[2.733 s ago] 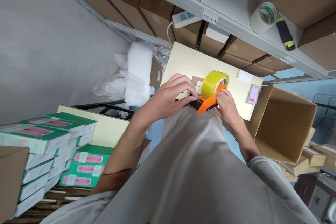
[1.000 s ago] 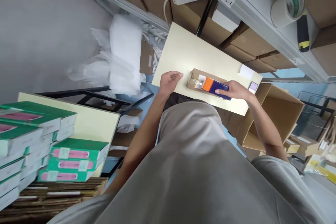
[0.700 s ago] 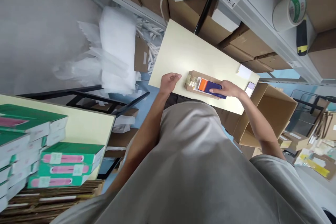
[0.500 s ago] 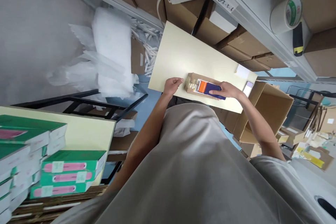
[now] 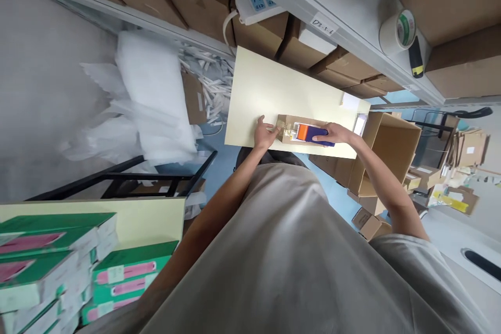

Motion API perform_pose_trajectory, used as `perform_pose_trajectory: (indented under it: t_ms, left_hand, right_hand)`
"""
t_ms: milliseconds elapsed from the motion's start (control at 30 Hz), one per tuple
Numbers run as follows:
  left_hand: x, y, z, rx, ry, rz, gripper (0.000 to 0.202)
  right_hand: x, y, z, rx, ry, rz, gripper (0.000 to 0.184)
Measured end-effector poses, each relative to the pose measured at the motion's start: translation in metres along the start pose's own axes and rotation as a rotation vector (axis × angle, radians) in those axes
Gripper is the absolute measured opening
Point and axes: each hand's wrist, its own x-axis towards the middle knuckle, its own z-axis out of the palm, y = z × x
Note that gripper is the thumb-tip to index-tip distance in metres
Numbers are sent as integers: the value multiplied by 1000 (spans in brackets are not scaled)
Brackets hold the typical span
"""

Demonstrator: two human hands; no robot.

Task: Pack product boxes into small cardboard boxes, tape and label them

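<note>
On the cream tabletop lies a narrow brown cardboard box with shiny clear tape at its left end. My right hand is wrapped round the dark-blue end of a flat orange and dark-blue hand-held tool. The tool rests over the box's top, its orange end pointing left across a white label; its exact kind is not clear. My left hand is open beside the box's left end. Its fingers are spread, with one fingertip at or touching the taped end.
An open carton stands right of the table. On the shelf above are a tape roll and a black-and-yellow cutter. A power strip hangs at the back. White foam wrap stands left; green boxes are stacked lower left.
My left hand has spread its fingers and moved to the box's left end. The tool stays in my right hand over the box. The view has shifted.
</note>
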Motion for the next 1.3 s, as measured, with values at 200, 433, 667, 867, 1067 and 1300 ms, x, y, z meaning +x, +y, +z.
perform_pose_trajectory:
  t_ms: [200,433,667,867,1067,1300]
  left_hand:
    - [-19,29,3,19,-87,137,18]
    - [-24,45,12,117,29,166,16]
    - [-24,37,18,94,186,101,21]
    - [-27,32,29,89,337,110,20]
    - [-30,34,39,179,453,106,19]
    - [-31,38,47,266,526,104,21]
  right_hand:
    - [2,1,-2,7,13,7,68]
    - [7,-3,-9,-113,-35,-23,70]
    - [6,18,-30,-169,-67,-96,73]
    - [-33,117,-72,-150,-202,-55,82]
    - [-20,190,-71,-85,-222,-65,81]
    - [19,211,-54,-78,-200,-131,74]
